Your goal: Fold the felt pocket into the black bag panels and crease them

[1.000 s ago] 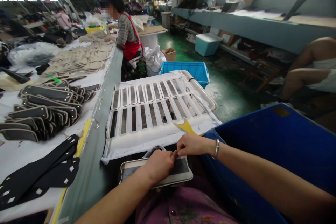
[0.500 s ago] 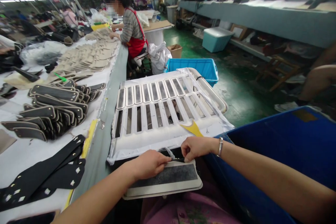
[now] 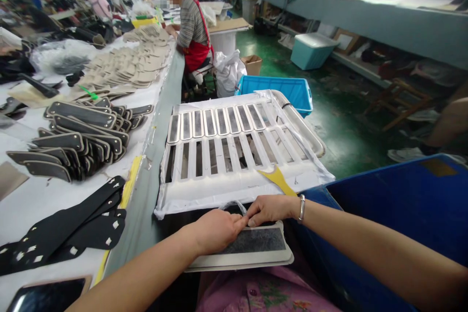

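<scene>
A flat oblong panel (image 3: 256, 246), dark grey in the middle with a pale rim, rests over my lap. It seems to lie on at least one more pale piece. My left hand (image 3: 217, 231) lies across its left part, fingers closed at the far edge. My right hand (image 3: 268, 210) is closed at that same edge, its thumb and fingers pinched together. The fingertips of both hands meet there, hiding the spot between them. Just beyond is a white slotted rack (image 3: 204, 192), with a row of similar grey pieces (image 3: 210, 123) along its far side.
A yellow forked tool (image 3: 280, 180) lies at the rack's near right corner. Dark pieces with pale edges (image 3: 78, 114) are heaped on the left table, near black straps (image 3: 73, 219) and a phone (image 3: 49, 297). A blue bin (image 3: 387, 195) stands right. A co-worker (image 3: 193, 24) sits ahead.
My right hand has moved left along the panel's far edge until its fingertips meet my left hand's. A dark strip seen between them before is now covered. The view has shifted slightly.
</scene>
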A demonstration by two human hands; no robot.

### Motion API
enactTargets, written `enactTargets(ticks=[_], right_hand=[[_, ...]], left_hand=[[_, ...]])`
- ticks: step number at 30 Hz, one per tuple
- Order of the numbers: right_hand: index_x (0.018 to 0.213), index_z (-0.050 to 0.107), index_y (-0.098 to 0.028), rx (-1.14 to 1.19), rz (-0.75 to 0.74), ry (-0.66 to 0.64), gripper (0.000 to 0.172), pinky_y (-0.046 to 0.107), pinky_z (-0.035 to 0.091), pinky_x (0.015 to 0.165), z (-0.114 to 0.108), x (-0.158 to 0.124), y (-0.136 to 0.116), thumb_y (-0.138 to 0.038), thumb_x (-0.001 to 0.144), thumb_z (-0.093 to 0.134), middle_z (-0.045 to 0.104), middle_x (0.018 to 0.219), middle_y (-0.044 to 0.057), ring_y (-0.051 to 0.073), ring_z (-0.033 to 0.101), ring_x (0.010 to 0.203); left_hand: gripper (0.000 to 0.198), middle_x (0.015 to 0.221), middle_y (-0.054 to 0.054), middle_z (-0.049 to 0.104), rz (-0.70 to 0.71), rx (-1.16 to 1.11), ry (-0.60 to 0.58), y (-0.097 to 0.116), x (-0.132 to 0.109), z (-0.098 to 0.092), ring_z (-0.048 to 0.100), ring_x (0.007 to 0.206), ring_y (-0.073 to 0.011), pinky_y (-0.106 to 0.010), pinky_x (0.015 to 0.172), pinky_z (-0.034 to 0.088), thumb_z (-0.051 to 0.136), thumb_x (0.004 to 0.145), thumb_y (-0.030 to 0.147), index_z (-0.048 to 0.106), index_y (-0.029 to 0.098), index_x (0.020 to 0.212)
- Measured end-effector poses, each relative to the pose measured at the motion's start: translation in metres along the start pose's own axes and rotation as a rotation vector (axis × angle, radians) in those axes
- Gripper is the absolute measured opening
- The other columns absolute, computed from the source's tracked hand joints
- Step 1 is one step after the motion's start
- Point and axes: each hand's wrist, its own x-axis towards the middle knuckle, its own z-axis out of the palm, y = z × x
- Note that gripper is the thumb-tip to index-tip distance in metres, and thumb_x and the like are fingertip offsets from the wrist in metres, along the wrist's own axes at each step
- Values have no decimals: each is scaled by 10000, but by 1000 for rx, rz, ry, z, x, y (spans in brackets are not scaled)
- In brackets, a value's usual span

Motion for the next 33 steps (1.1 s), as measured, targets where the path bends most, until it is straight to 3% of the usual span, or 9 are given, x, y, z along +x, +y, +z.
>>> enactTargets(ticks=[10, 16, 21, 26, 33], right_hand=[[1150, 649, -227, 56, -11, -77, 456, 244, 417, 848, -2, 12, -10, -502, 792, 581, 669, 1082, -12, 209, 597, 979], [1112, 672, -199, 47, -32, -97, 472, 236, 423, 802, 3, 33, -29, -536, 803, 552, 686, 1001, -9, 193, 603, 901], [1153, 644, -228, 68, -44, -111, 448, 248, 415, 836, 2, 37, -36, -517, 834, 518, 665, 1056, -15, 189, 591, 932], [1080, 674, -194, -9, -55, -99, 420, 241, 411, 773, 7, 48, -56, -496, 846, 500, 664, 932, -8, 172, 571, 842], [989, 689, -162, 6, -98, -73, 426, 231, 391, 688, 22, 76, -68, -506, 844, 485, 605, 777, -6, 136, 496, 705]], left_hand=[[497, 1346, -115, 488, 17, -109, -21, -23, -41, -4, 491, 1205, -197, -280, 999, 396, 388, 853, 127, 396, 147, 1349], [479, 1299, -93, 536, -7, -159, 29, -26, -51, -8, 548, 1132, -207, -277, 950, 429, 420, 847, 137, 428, 182, 1323], [392, 1157, -36, 626, -130, -194, 32, -36, -83, -15, 603, 1034, -181, -247, 906, 448, 412, 855, 134, 504, 220, 1226], [443, 1336, -74, 504, -135, -175, 78, -39, -98, -6, 510, 1182, -183, -269, 1005, 388, 397, 866, 117, 441, 180, 1302], [446, 1233, -67, 587, -154, -237, 114, -39, -101, -12, 576, 1089, -192, -269, 940, 440, 430, 837, 97, 487, 188, 1270]])
